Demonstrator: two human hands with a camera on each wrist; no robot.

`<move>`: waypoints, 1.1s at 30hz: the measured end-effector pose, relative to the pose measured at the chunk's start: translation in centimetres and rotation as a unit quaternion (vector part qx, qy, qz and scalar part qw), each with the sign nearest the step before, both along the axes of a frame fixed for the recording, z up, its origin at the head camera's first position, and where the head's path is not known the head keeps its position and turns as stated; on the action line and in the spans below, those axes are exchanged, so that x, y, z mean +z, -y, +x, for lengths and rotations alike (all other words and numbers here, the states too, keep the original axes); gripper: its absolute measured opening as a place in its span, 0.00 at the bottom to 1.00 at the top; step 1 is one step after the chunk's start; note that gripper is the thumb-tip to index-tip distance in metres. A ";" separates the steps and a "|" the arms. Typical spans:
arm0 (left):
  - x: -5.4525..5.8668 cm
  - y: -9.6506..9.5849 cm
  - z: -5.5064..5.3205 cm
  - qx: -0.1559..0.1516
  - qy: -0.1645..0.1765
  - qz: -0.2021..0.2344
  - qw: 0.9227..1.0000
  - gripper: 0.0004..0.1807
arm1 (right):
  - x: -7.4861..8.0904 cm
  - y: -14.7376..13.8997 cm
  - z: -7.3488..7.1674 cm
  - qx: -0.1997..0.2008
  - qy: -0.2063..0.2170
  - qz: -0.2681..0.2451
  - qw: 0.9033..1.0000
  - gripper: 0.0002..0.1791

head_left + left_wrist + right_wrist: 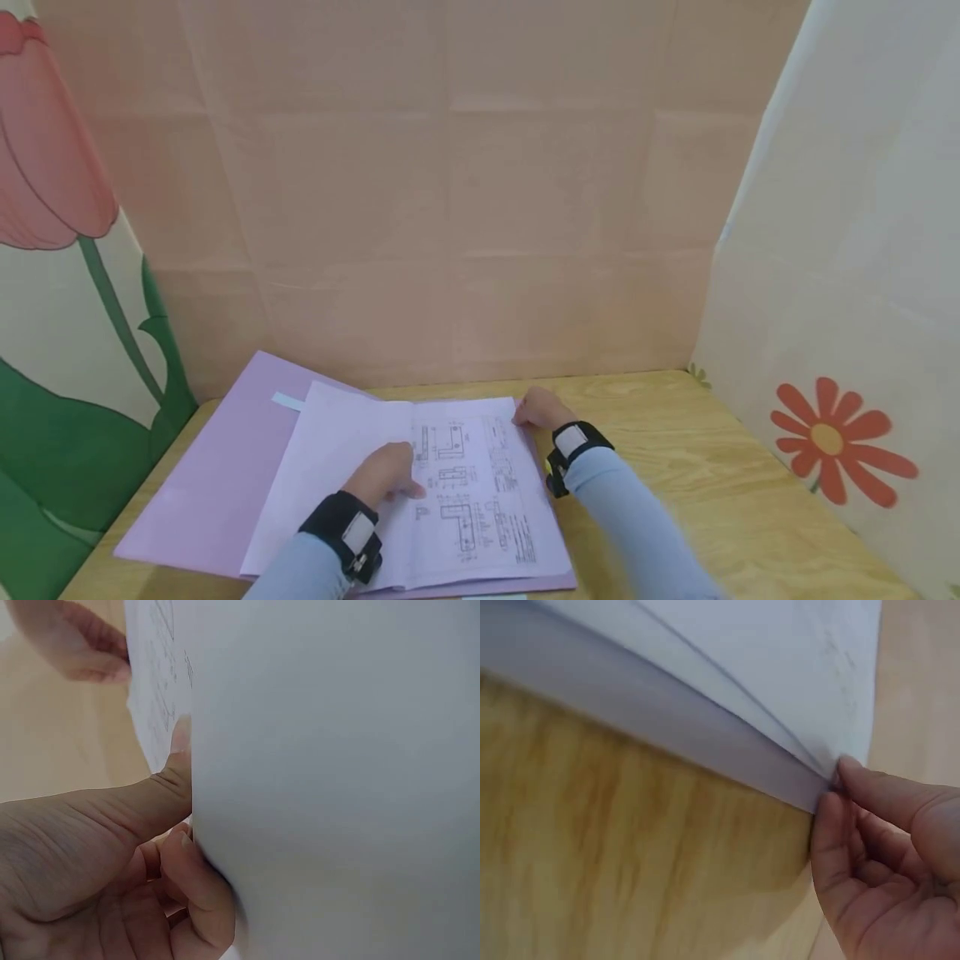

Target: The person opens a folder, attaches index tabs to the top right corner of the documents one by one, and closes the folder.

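An open purple folder (198, 483) lies on the table, holding white pages. The left-hand page (300, 492) is blank; the right-hand page (480, 533) carries technical drawings of L-shaped parts. Beside the fold, my left hand (384, 475) rests on the pages, fingers curled and thumb stretched toward the drawings. Nothing shows inside its curled fingers (199, 900). At the far right corner, my right hand (543, 408) pinches the drawing page between thumb and index finger (831, 832). Whether that pinch also takes in the purple cover beneath, I cannot tell.
The folder covers the left and middle of the wooden table (645, 433). A pale blue strip (288, 402) shows on the purple cover. Behind stands a beige cloth (450, 208), with a flower-printed cloth (825, 292) at the right and tulip print (52, 142) at the left.
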State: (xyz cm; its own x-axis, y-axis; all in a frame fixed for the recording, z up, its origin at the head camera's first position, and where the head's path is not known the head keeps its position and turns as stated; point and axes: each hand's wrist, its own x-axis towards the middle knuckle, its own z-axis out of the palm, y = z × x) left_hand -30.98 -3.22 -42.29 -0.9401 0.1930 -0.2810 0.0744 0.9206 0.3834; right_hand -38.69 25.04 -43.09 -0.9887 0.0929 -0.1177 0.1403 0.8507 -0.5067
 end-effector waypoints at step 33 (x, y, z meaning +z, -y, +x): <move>0.9 0.0 1.0 0.012 0.005 0.011 1.000 0.28 | 0.0 0.2 -0.5 -0.092 0.067 -0.036 0.993 0.15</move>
